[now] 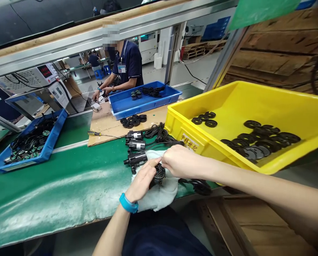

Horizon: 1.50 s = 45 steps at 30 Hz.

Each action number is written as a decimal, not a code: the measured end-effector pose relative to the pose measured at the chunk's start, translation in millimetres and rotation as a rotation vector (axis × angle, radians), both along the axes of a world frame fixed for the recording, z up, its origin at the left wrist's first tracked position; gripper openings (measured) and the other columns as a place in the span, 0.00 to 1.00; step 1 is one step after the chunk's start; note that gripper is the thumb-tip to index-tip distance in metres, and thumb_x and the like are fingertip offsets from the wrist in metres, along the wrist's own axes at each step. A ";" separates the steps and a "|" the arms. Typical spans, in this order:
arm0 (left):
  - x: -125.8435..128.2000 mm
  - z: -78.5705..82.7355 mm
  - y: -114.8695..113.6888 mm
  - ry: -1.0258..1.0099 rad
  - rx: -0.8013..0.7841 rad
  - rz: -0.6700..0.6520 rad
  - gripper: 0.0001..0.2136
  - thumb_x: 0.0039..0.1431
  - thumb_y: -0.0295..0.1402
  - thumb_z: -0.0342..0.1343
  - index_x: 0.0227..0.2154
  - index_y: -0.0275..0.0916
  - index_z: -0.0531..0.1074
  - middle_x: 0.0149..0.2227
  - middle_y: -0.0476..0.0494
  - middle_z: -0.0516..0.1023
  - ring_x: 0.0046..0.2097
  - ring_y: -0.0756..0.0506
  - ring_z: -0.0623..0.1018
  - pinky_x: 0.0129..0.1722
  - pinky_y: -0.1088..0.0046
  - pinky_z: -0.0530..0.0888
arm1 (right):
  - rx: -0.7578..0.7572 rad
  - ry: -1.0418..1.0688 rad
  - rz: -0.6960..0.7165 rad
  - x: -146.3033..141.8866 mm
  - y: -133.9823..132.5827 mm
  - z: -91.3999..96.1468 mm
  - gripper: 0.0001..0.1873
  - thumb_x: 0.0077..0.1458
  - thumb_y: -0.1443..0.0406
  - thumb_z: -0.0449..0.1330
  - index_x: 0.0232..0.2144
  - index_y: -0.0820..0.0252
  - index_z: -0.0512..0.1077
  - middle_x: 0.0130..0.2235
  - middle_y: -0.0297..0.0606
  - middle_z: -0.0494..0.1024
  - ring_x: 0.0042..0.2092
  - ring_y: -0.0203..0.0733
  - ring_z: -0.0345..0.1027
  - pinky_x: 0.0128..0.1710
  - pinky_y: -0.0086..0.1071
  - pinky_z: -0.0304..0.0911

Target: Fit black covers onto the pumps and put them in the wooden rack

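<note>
My left hand (143, 180) and my right hand (178, 160) meet over a white cloth (161, 193) at the front edge of the green belt (54, 188). Between their fingertips sits a small black round part (159, 173), pinched by both hands. A blue band (128, 204) is on my left wrist. Just beyond my hands lie three black cylindrical pumps (136, 144) with coiled black cables (161, 135). A black ring-shaped part (200, 185) lies right of the cloth under my right forearm.
A yellow bin (236, 96) with several black round covers stands at the right. Blue trays (145, 101) (30, 142) hold parts. A screwdriver (97, 133) lies on a cardboard sheet (108, 124). A person in dark blue works across the belt. A wooden crate (244, 224) is below right.
</note>
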<state>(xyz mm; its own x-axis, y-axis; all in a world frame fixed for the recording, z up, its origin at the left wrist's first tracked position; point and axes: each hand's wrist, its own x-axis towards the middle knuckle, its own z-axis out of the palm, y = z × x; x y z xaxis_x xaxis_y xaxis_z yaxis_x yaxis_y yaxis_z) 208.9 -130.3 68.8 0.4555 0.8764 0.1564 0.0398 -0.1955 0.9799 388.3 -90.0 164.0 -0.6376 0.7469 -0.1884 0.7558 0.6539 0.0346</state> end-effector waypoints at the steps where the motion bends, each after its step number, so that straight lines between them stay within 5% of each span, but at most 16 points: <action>1: 0.3 -2.3 0.9 -0.064 -0.055 0.005 0.20 0.70 0.41 0.48 0.61 0.45 0.69 0.64 0.46 0.69 0.67 0.40 0.63 0.69 0.61 0.56 | 0.000 -0.006 -0.002 -0.2 -0.2 0.1 0.14 0.58 0.69 0.55 0.29 0.64 0.81 0.31 0.51 0.83 0.34 0.49 0.77 0.31 0.32 0.56; 5: 10.1 -16.9 -1.6 -0.376 -0.281 0.140 0.24 0.64 0.39 0.58 0.62 0.44 0.68 0.60 0.42 0.73 0.63 0.38 0.70 0.65 0.58 0.64 | -0.012 -0.039 -0.002 -2.9 -0.8 3.8 0.14 0.60 0.69 0.55 0.30 0.63 0.81 0.31 0.50 0.83 0.34 0.50 0.78 0.30 0.32 0.54; 9: 20.6 -22.3 -4.8 -0.477 -0.388 0.262 0.19 0.58 0.37 0.62 0.51 0.38 0.78 0.53 0.39 0.79 0.56 0.37 0.76 0.58 0.60 0.70 | -0.017 -0.055 0.014 -4.8 -1.1 5.0 0.15 0.59 0.69 0.55 0.29 0.61 0.81 0.30 0.48 0.83 0.33 0.48 0.78 0.30 0.32 0.54; 17: 29.9 -8.2 1.3 -0.363 -0.320 0.408 0.16 0.61 0.42 0.58 0.40 0.34 0.82 0.44 0.38 0.83 0.50 0.38 0.78 0.57 0.60 0.70 | 0.031 -0.024 0.013 -5.3 -2.9 1.4 0.14 0.58 0.68 0.56 0.28 0.62 0.81 0.31 0.49 0.83 0.32 0.48 0.77 0.30 0.32 0.55; 26: 44.3 -17.5 0.4 -0.261 -0.208 0.575 0.18 0.63 0.40 0.55 0.49 0.33 0.78 0.54 0.35 0.79 0.58 0.38 0.75 0.60 0.60 0.68 | 0.004 -0.022 0.019 -7.2 -5.9 6.2 0.14 0.58 0.70 0.55 0.30 0.65 0.80 0.31 0.49 0.82 0.32 0.49 0.77 0.28 0.33 0.52; 38: 43.9 -6.5 -0.7 -0.125 -0.062 0.398 0.15 0.67 0.40 0.53 0.43 0.36 0.78 0.47 0.40 0.81 0.51 0.40 0.78 0.53 0.66 0.73 | -0.102 -0.048 0.022 -11.8 0.8 19.8 0.10 0.50 0.73 0.57 0.29 0.66 0.79 0.31 0.50 0.82 0.34 0.50 0.77 0.28 0.32 0.52; 45: 45.5 -11.8 -3.2 -0.100 -0.019 0.455 0.17 0.68 0.42 0.50 0.47 0.36 0.78 0.50 0.38 0.80 0.55 0.40 0.76 0.57 0.65 0.71 | -0.095 -0.026 0.067 -15.5 -3.7 22.4 0.10 0.51 0.74 0.57 0.30 0.68 0.79 0.31 0.51 0.82 0.35 0.50 0.77 0.27 0.32 0.52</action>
